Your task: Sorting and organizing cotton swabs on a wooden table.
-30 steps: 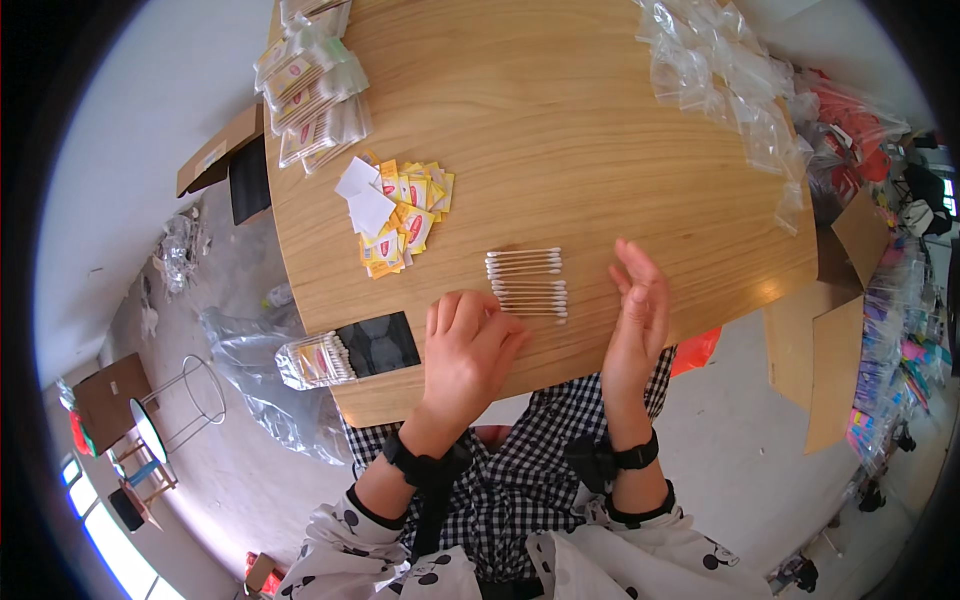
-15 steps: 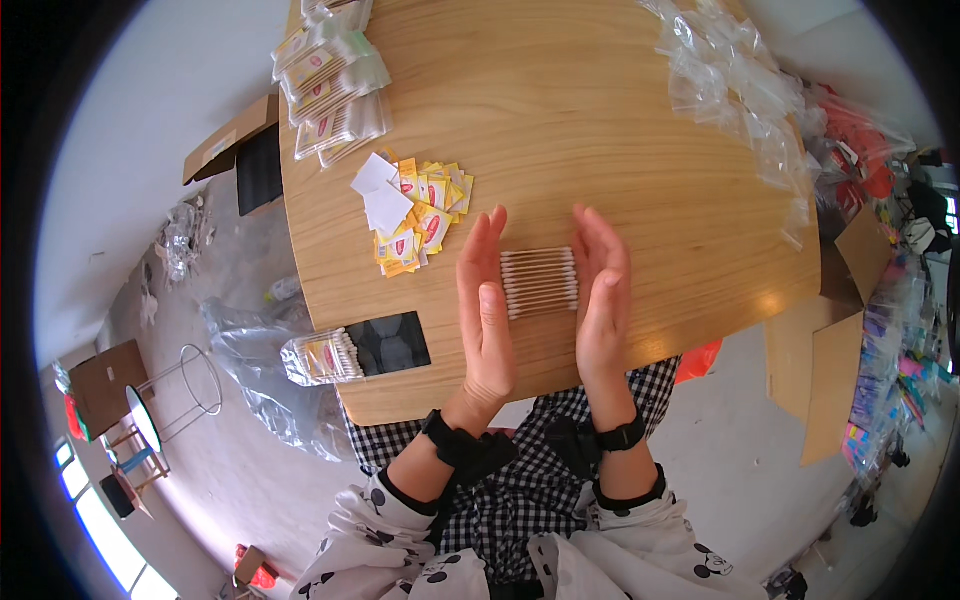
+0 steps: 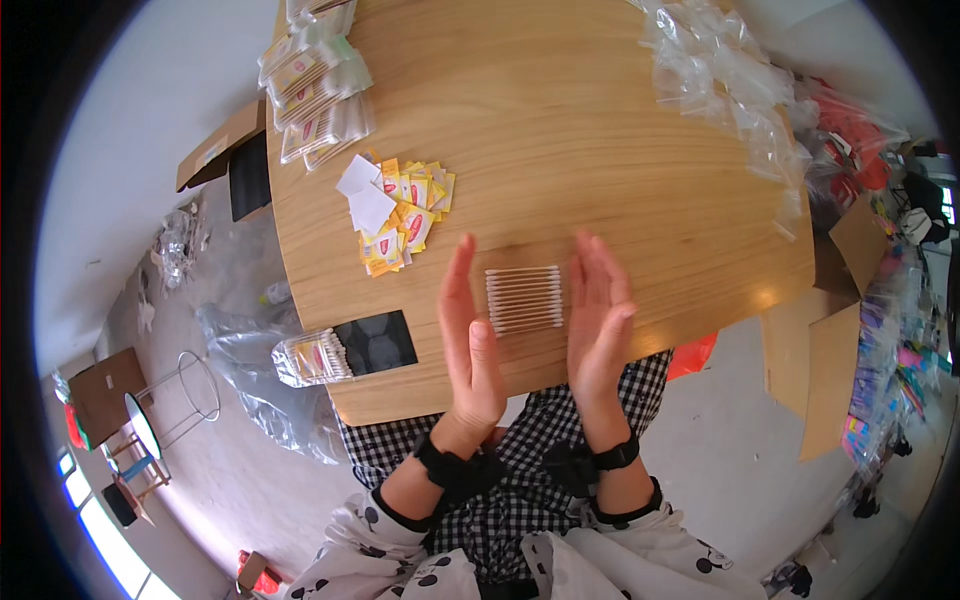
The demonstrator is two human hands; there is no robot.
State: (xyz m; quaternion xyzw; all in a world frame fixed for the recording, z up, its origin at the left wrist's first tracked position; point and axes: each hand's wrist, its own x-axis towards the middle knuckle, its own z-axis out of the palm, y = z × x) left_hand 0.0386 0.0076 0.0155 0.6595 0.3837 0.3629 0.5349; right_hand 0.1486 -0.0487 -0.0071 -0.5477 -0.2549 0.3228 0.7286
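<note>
A row of cotton swabs (image 3: 524, 299) lies flat on the wooden table (image 3: 520, 120), their sticks side by side and pointing left to right. My left hand (image 3: 470, 345) stands on edge just left of the row, fingers stretched out, holding nothing. On the other side my right hand (image 3: 598, 325) is upright too, its fingers straight and its palm facing the swabs. A narrow gap shows between each hand and the swab tips. Left of my left hand, a clear bag of cotton swabs (image 3: 312, 358) rests on a black pad (image 3: 375, 342) at the table edge.
Yellow and white cards (image 3: 400, 215) are heaped left of centre. Filled swab packets (image 3: 325, 95) are stacked at the far left. Clear plastic bags (image 3: 730, 90) spread along the far right edge. An open cardboard box (image 3: 815, 350) stands beyond the table's right side.
Both hands have moved slightly apart from the swabs' ends, mostly the left one. The whole scene has shifted a little leftward in view; the swabs remain in a row.
</note>
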